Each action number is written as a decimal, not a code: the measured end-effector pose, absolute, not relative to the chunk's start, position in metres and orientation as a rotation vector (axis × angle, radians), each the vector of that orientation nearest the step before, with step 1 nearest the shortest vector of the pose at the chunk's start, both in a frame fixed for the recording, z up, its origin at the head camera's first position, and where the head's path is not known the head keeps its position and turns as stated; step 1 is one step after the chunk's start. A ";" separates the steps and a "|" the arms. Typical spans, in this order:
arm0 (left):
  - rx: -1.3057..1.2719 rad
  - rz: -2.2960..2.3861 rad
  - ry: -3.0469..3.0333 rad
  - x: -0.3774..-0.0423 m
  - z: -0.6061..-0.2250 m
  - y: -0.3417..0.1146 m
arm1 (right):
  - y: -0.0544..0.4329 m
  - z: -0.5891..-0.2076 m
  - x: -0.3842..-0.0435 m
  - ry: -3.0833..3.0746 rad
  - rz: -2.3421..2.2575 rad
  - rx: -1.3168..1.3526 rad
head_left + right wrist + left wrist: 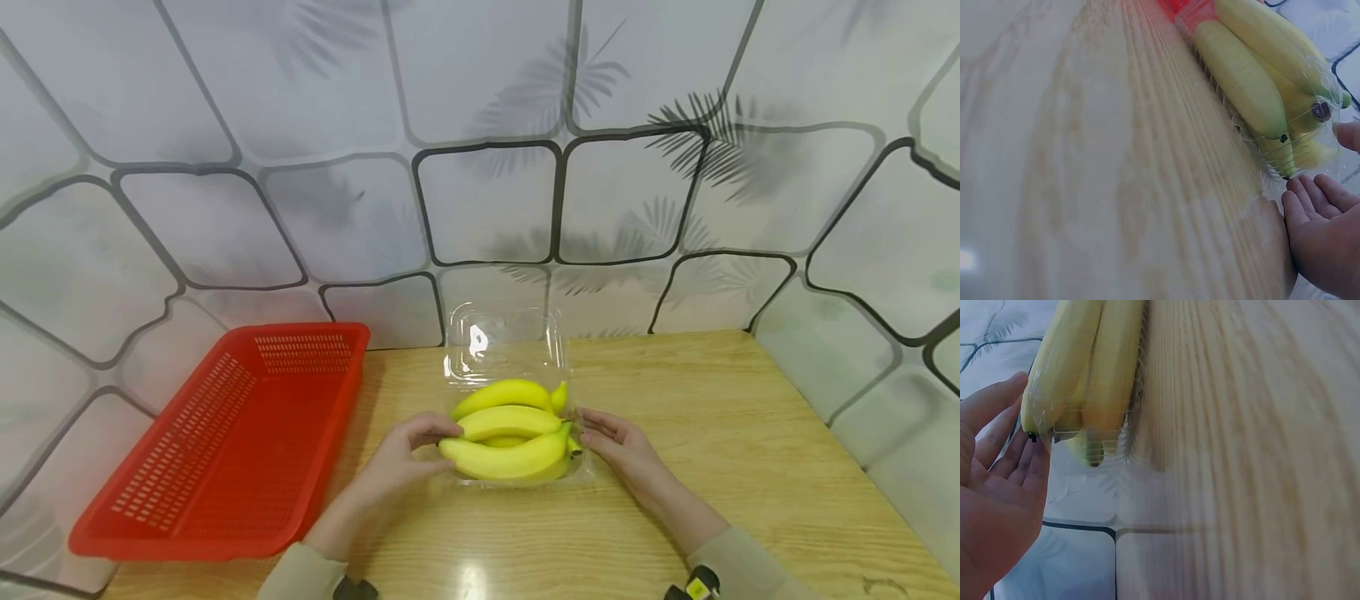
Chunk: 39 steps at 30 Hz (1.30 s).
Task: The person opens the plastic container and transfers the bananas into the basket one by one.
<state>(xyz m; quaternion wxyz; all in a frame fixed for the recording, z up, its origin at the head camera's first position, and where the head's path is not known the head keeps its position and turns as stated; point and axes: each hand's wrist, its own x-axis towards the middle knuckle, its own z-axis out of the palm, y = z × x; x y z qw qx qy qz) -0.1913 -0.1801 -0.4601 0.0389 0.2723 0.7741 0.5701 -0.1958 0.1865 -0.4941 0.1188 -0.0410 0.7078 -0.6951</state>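
Several yellow bananas (506, 458) lie in a clear plastic clamshell container whose hinged lid (504, 337) stands raised at the back. My left hand (397, 462) is at the container's left end, its fingertips right beside the banana tips. Seen from the left wrist, the slightly bent fingers (997, 400) lie along the end wall. At the opposite end is my right hand (626, 454), by the banana stems. In the right wrist view its fingers (1319, 194) extend almost straight to the ribbed plastic wall, with the thumb apart near the rim.
A red plastic basket (322, 467) with slotted sides stands on the left of the wooden table (690, 400). Behind the table rises a patterned wall covering (487, 208), which also runs along both sides.
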 end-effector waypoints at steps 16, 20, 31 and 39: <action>0.997 1.576 2.513 -0.196 -0.465 -0.181 | 0.187 -0.493 -0.195 2.076 -2.030 -0.106; 0.985 1.547 2.545 -0.196 -0.465 -0.181 | 0.187 -0.494 -0.195 2.075 -2.035 -0.116; 0.957 1.482 2.619 -0.194 -0.463 -0.179 | 0.188 -0.495 -0.196 2.062 -2.032 -0.119; 1.019 1.239 2.748 -0.195 -0.455 -0.177 | 0.187 -0.494 -0.196 2.057 -2.045 -0.123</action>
